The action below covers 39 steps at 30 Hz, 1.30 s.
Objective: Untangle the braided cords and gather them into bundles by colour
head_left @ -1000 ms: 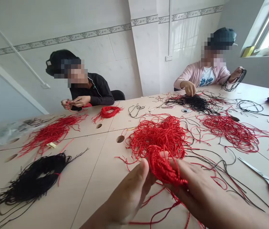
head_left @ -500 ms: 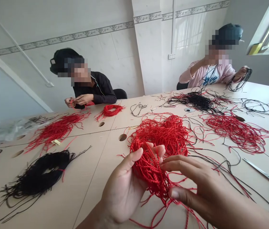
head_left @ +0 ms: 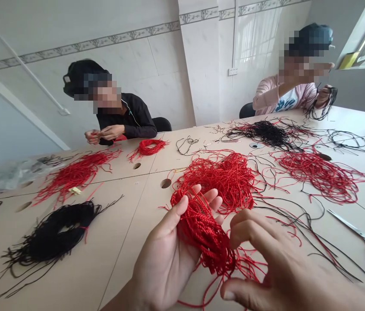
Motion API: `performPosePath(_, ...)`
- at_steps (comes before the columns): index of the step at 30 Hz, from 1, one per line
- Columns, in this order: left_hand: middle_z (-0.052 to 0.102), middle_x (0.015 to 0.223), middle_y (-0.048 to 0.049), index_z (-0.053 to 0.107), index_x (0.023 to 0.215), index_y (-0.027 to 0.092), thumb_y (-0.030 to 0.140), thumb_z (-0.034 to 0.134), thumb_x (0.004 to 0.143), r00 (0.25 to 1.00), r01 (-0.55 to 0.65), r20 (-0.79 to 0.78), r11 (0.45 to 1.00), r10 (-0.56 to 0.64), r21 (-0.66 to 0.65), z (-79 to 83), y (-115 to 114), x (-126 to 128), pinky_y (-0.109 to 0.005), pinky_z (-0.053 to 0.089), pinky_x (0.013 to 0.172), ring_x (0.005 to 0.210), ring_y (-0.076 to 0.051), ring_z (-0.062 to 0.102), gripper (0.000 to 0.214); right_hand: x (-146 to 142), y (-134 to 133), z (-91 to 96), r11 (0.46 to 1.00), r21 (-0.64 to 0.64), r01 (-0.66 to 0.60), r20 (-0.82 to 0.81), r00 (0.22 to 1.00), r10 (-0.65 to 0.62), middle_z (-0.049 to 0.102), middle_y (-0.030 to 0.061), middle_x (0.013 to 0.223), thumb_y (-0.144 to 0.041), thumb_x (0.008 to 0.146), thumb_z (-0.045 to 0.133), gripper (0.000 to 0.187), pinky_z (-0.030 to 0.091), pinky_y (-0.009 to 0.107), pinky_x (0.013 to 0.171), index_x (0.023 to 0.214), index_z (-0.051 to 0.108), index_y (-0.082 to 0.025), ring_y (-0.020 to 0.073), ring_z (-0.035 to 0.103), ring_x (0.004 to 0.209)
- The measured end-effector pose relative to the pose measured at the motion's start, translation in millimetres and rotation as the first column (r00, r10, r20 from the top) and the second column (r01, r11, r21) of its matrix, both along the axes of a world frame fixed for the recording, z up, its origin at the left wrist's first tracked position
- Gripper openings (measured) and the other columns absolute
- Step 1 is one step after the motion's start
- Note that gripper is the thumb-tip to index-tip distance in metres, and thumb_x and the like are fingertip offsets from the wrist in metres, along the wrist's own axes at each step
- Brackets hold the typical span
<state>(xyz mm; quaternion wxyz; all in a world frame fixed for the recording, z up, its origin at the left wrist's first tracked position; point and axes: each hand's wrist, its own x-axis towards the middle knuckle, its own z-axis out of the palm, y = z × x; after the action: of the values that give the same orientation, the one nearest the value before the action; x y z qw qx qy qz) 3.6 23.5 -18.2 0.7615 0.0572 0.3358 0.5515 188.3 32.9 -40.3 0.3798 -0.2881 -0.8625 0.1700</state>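
Note:
My left hand (head_left: 161, 259) lies palm up near the table's front edge, holding a loose bunch of red braided cords (head_left: 205, 231) across its fingers. Strands of that bunch hang down and merge at the back with a large tangled pile of red cord (head_left: 224, 177) on the table. My right hand (head_left: 266, 263) is curled just to the right of the bunch. Its fingers hold nothing that I can see, and loose red strands run close beneath them.
The pale wooden table (head_left: 127, 220) has round holes and carries a black cord bundle (head_left: 53, 231), red piles (head_left: 318, 177) and scissors (head_left: 363, 237). Across it sit a co-worker in black (head_left: 127, 121) handling red cord and another in a pink top (head_left: 275, 97) holding black cords.
My hands have spread apart since the earliest frame. The red bunch now rests across my left palm, and my right hand has moved off it to the right.

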Motion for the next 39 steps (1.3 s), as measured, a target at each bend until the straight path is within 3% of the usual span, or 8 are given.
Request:
performPosePath(6, 0.073, 0.112, -0.0074, 0.060, 0.125, 0.021, 0.030, 0.059, 0.092, 0.995, 0.047, -0.089, 0.999, -0.046, 0.014, -2.1, -5.6, 5.7, -0.040, 0.053, 0.095, 0.109, -0.026, 0.067, 0.034, -6.7, 2.2, -7.8, 0.991, 0.094, 0.096, -0.007, 0.995, -0.096, 0.065, 0.0047, 0.081, -0.032, 0.089, 0.063, 0.016, 0.048, 0.029, 0.061, 0.090, 0.059, -0.016, 0.0172, 0.061, 0.070)
performPosePath(10, 0.074, 0.108, -0.0084, 0.061, 0.122, 0.020, 0.030, 0.062, 0.091, 0.987, 0.088, -0.136, 0.994, -0.079, 0.062, -3.8, -5.4, 4.6, -0.042, 0.053, 0.093, 0.104, -0.027, 0.068, 0.033, -2.2, 11.4, -3.4, 0.952, -0.305, 0.000, -0.139, 0.989, -0.045, 0.059, -0.0001, 0.073, -0.020, 0.091, 0.055, 0.008, 0.043, 0.022, 0.059, 0.084, 0.059, -0.018, 0.0110, 0.054, 0.066)
performPosePath(13, 0.073, 0.107, -0.0090, 0.061, 0.123, 0.019, 0.029, 0.070, 0.084, 0.972, 0.188, -0.178, 0.961, -0.153, 0.201, -5.8, -5.7, 1.9, -0.040, 0.052, 0.092, 0.104, -0.027, 0.067, 0.041, 3.1, 20.8, -0.4, 0.716, -0.662, -0.221, -0.328, 0.945, -0.012, 0.052, -0.0026, 0.068, -0.032, 0.090, 0.060, 0.019, 0.038, 0.019, 0.055, 0.081, 0.057, -0.016, 0.0081, 0.045, 0.061)
performPosePath(16, 0.073, 0.108, -0.0064, 0.054, 0.134, 0.025, 0.013, 0.075, 0.077, 0.941, 0.296, -0.248, 0.913, -0.229, 0.281, -7.4, -6.8, 0.1, -0.038, 0.052, 0.090, 0.104, -0.026, 0.066, 0.062, 6.6, 28.8, -3.6, 0.438, -0.790, -0.429, -0.493, 0.870, -0.036, 0.051, -0.0035, 0.066, -0.042, 0.083, 0.071, 0.030, 0.037, 0.018, 0.053, 0.083, 0.061, -0.014, 0.0058, 0.043, 0.057)
performPosePath(21, 0.073, 0.104, -0.0043, 0.046, 0.141, 0.029, 0.007, 0.073, 0.074, 0.942, 0.260, -0.269, 0.945, -0.203, 0.200, -8.1, -5.6, 0.3, -0.033, 0.054, 0.082, 0.098, -0.023, 0.067, 0.075, 6.4, 33.8, -8.9, 0.207, -0.802, -0.561, -0.589, 0.799, -0.118, 0.056, -0.0037, 0.062, -0.038, 0.073, 0.082, 0.029, 0.041, 0.015, 0.051, 0.081, 0.068, -0.014, 0.0038, 0.050, 0.053)
performPosePath(23, 0.073, 0.103, -0.0041, 0.048, 0.139, 0.028, 0.009, 0.073, 0.073, 0.952, 0.228, -0.246, 0.960, -0.184, 0.164, -8.7, -4.8, -0.6, -0.030, 0.054, 0.078, 0.093, -0.021, 0.068, 0.073, 6.2, 35.0, -8.3, 0.177, -0.788, -0.589, -0.613, 0.776, -0.150, 0.058, -0.0042, 0.062, -0.034, 0.073, 0.083, 0.026, 0.042, 0.013, 0.051, 0.084, 0.071, -0.014, 0.0029, 0.052, 0.052)
performPosePath(32, 0.075, 0.089, -0.0072, 0.075, 0.097, 0.014, 0.012, 0.067, 0.077, 0.946, 0.289, -0.213, 0.934, -0.244, 0.212, -4.9, -0.5, -3.8, -0.026, 0.056, 0.074, 0.078, -0.017, 0.068, 0.021, 13.5, 37.9, -2.7, 0.192, -0.690, -0.698, -0.724, 0.657, -0.211, 0.073, 0.0015, 0.079, -0.022, 0.081, 0.076, 0.011, 0.053, 0.014, 0.064, 0.091, 0.072, -0.018, 0.0062, 0.067, 0.068)
performPosePath(39, 0.076, 0.086, -0.0061, 0.074, 0.090, 0.016, 0.011, 0.076, 0.067, 0.949, 0.205, -0.269, 0.969, -0.162, 0.139, -2.0, 3.6, -5.4, -0.023, 0.056, 0.069, 0.073, -0.015, 0.067, 0.023, 21.1, 40.1, 2.7, 0.115, -0.584, -0.803, -0.807, 0.559, -0.192, 0.074, 0.0026, 0.093, -0.011, 0.088, 0.063, 0.020, 0.057, 0.020, 0.075, 0.104, 0.072, -0.018, 0.0096, 0.071, 0.079)
